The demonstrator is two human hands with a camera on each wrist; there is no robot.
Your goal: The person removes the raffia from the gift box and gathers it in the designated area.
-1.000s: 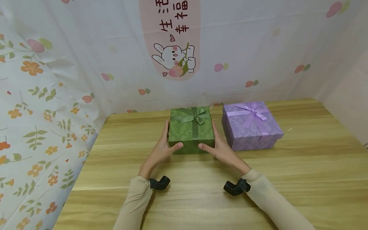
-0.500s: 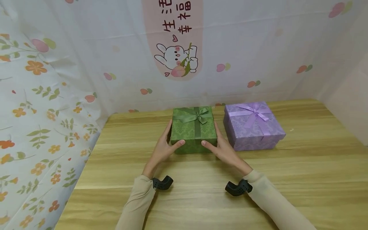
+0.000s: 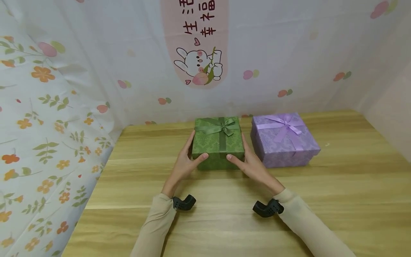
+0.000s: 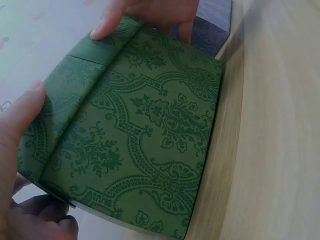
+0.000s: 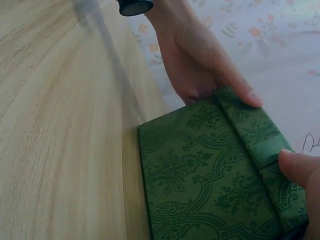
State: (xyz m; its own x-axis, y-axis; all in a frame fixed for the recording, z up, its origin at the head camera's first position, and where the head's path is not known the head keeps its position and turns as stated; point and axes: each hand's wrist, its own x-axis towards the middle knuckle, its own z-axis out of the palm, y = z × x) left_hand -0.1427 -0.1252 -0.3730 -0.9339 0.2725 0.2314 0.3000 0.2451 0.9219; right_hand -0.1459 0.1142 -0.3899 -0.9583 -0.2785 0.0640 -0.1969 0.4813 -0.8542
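Clearly, the left hand [image 3: 184, 162] and right hand [image 3: 254, 167] clamp their grip on the green box [image 3: 219, 144], just left of the purple box [image 3: 285, 141]; with thumbs [image 3: 202, 157] on its lid [image 3: 208, 144], the base [image 3: 219, 164] could slip if lifted.

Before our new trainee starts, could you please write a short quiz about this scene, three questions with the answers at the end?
1. True or false: in the head view, the purple box stands to the right of the green box.
2. Choose one. The left hand and the right hand are:
A) both on the green box
B) both on the purple box
C) one on each box
3. Fill in the blank: on top of the green box, the ribbon is tied in a ____.

Key: 1. True. 2. A. 3. bow.
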